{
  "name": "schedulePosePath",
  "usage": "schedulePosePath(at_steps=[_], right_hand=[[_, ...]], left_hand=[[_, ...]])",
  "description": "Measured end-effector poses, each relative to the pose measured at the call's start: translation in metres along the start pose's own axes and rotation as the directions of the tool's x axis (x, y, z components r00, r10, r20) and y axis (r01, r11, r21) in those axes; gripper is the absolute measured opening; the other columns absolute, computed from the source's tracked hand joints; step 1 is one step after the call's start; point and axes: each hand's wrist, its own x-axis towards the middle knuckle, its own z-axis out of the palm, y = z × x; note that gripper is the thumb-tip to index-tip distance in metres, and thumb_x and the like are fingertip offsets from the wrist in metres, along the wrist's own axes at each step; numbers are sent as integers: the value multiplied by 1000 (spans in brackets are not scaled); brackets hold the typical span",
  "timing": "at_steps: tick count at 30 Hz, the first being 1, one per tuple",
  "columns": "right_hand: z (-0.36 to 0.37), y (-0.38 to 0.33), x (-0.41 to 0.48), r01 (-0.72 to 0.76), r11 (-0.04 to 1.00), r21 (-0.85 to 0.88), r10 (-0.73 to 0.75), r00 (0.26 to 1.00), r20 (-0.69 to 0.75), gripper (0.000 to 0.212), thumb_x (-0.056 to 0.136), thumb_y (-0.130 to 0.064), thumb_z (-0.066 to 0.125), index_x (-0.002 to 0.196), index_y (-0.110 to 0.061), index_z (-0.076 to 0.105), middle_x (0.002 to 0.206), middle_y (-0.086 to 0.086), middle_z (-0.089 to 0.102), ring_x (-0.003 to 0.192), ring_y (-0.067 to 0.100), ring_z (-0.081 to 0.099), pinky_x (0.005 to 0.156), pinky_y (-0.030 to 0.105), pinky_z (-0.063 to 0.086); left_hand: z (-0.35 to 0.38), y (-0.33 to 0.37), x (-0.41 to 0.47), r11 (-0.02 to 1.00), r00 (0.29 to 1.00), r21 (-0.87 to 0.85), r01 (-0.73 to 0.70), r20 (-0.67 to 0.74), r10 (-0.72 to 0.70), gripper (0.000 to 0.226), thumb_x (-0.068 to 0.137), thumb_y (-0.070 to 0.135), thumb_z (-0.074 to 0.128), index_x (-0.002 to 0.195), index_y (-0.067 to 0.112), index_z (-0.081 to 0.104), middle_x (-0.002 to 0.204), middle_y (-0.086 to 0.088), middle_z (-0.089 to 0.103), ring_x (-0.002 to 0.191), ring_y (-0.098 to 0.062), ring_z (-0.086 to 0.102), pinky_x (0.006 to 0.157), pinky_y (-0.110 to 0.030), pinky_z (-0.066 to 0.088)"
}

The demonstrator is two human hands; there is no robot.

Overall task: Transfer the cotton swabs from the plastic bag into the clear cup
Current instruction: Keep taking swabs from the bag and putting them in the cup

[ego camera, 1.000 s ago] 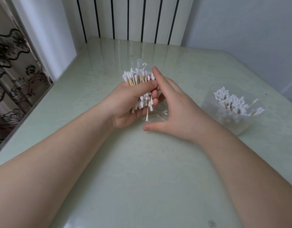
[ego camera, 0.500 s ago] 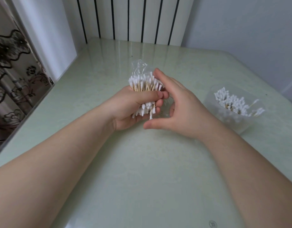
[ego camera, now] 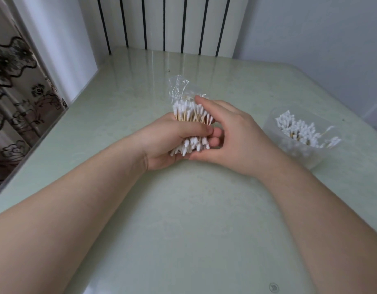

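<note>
My left hand (ego camera: 172, 137) grips a thick bundle of wooden cotton swabs (ego camera: 190, 112) round its middle, above the table's centre. White tips stick out above and below my fist. The crumpled clear plastic bag (ego camera: 179, 87) stands up behind the bundle's top end. My right hand (ego camera: 232, 134) closes on the bundle from the right, fingertips on the upper tips and thumb under the lower tips. The clear cup (ego camera: 310, 158) stands at the right, holding several swabs (ego camera: 298, 130).
The pale green glossy table (ego camera: 183, 230) ends at a left edge beside a flower-patterned curtain (ego camera: 15, 98). A white radiator with dark slats (ego camera: 166, 22) lines the back wall. A grey wall runs behind the cup.
The bundle has shifted right and tilted. My right hand went from a flat, straight-fingered pose beside it to curling round it, with fingers on top and thumb below.
</note>
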Motion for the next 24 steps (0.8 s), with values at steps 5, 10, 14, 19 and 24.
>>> schedulePosePath(at_steps=[5,10,14,19,24], right_hand=[[-4,-2,-1,-3,1000,18,3,999,-41,104,63,-44,91,152,-27,39,116,-13,56,92,-7,56,82,6,39],[-10,2,-4,-103,992,-79,104,994,11,69,66,-50,86,126,-37,54,92,-14,62,73,4,60,71,23,50],[-11,8,-9,-168,938,-303,224,962,158,49,69,-64,72,106,-32,70,84,-13,64,70,0,55,74,26,49],[-4,11,-8,-138,935,-327,198,967,158,19,84,-38,69,99,-28,77,85,-9,67,77,9,58,82,30,52],[-5,3,-9,-201,932,-303,249,959,131,10,83,-30,70,75,-26,75,70,-10,70,75,8,64,75,26,52]], left_hand=[[4,2,1,1000,998,-1,-31,-47,31,9,100,11,58,93,12,63,73,0,63,64,-8,62,57,-22,54],[-5,7,6,992,940,32,-120,-317,124,17,98,24,66,83,19,60,61,3,54,51,-9,53,56,-24,53],[-12,7,7,986,909,59,-158,-382,169,19,97,22,68,81,19,58,61,3,54,51,-10,53,56,-27,53],[-11,4,6,984,912,91,-151,-371,174,20,97,20,68,80,17,57,63,0,55,52,-12,54,59,-29,55],[-11,2,4,976,909,151,-154,-366,200,29,97,20,68,70,14,58,62,-3,57,54,-16,55,66,-34,55]])
